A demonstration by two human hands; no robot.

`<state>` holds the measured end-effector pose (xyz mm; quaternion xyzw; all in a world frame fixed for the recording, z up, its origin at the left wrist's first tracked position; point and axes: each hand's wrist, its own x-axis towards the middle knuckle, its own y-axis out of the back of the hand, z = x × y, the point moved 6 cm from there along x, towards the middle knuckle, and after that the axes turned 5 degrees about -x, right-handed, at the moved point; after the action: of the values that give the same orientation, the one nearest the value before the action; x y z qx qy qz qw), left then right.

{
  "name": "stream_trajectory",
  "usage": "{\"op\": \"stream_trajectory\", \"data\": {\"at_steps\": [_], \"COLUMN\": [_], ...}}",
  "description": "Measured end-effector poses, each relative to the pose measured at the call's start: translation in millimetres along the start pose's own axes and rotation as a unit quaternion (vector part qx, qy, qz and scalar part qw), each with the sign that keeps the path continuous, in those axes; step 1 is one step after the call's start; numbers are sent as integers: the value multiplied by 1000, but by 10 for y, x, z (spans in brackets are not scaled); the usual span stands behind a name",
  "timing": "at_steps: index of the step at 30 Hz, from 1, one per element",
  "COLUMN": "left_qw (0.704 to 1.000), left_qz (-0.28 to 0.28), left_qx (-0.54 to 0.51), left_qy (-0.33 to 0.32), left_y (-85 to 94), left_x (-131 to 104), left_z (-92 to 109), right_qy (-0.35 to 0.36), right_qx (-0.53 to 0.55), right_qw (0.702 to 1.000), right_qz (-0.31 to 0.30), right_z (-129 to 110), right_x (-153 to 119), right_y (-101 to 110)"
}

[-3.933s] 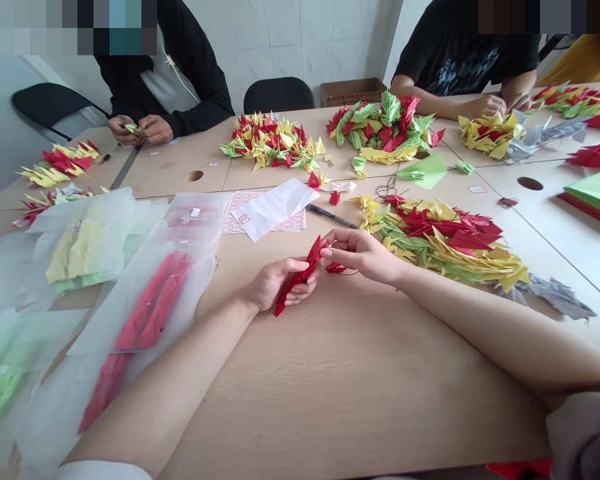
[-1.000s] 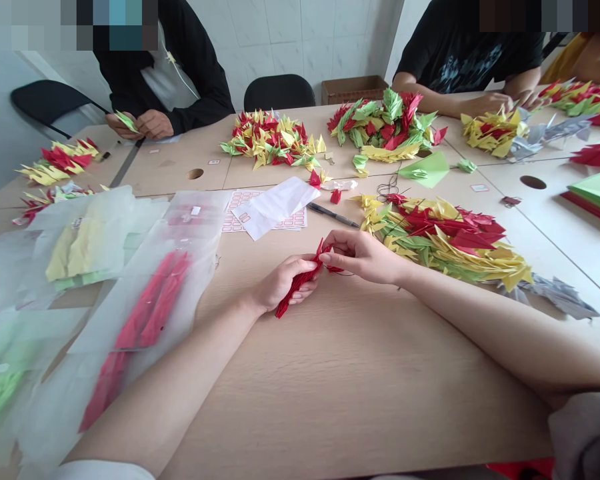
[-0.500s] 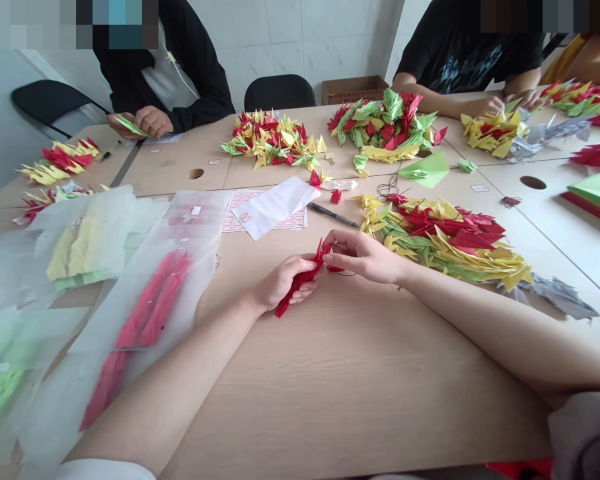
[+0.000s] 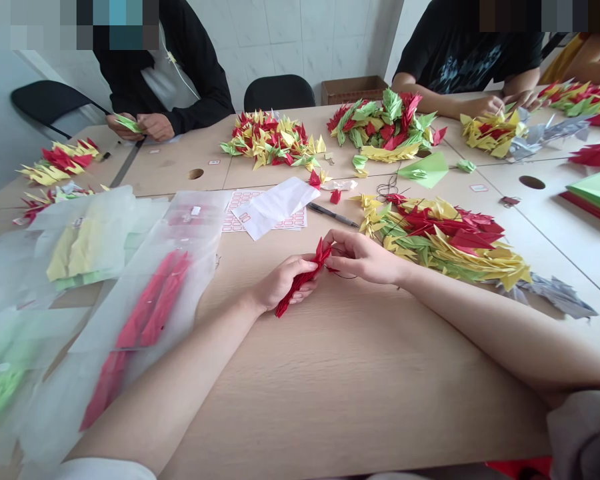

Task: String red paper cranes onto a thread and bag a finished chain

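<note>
A bundle of folded red paper pieces (image 4: 295, 292) is gripped in my left hand (image 4: 280, 285), its stack slanting from lower left to upper right above the table. My right hand (image 4: 363, 257) is at the bundle's upper end, fingers curled and pinched close to the red tips. A thin dark cord (image 4: 347, 275) loops below those fingers; exactly what they pinch is hidden. Beyond my right wrist lies a heap of red, yellow and green folded paper strands (image 4: 445, 243), with a grey strand (image 4: 563, 293) at its near end.
Plastic sleeves (image 4: 193, 220) holding red, yellow and green folded paper cover the left side. A pen (image 4: 334, 215) and a white paper sheet (image 4: 276, 207) lie ahead. Further paper piles (image 4: 275, 137) stand across the table. Two co-workers handle paper opposite; coloured sheets (image 4: 597, 193) are stacked right.
My right fingers have shifted slightly at the red bundle's upper end, and the tips there sit a little differently. My left hand keeps its grip. The left co-worker's hands moved a little.
</note>
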<state>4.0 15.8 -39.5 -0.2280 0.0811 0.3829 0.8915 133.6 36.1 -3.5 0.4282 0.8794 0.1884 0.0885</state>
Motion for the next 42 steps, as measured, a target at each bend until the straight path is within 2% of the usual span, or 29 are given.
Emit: {"op": "stream_trajectory", "data": {"at_steps": [8, 21, 25, 29, 33, 42], "left_qw": [999, 1000, 1000, 998, 994, 994], "left_qz": [-26, 5, 15, 48, 64, 65], "left_qx": [-18, -10, -15, 32, 67, 49], "left_qy": [4, -18, -20, -37, -50, -74], "left_y": [1, -5, -4, 10, 12, 31], "left_x": [-2, 5, 10, 14, 16, 16], "left_z": [-17, 13, 10, 28, 38, 51], "right_qy": [-11, 3, 14, 25, 40, 70], "right_qx": [33, 20, -41, -120, -133, -194], "right_qw": [999, 1000, 999, 992, 990, 978], "right_qz": [-4, -5, 17, 39, 34, 9], "right_z": [22, 33, 13, -27, -56, -94], "right_x": [4, 24, 23, 11, 5, -8], "right_y": [-19, -5, 23, 56, 55, 33]}}
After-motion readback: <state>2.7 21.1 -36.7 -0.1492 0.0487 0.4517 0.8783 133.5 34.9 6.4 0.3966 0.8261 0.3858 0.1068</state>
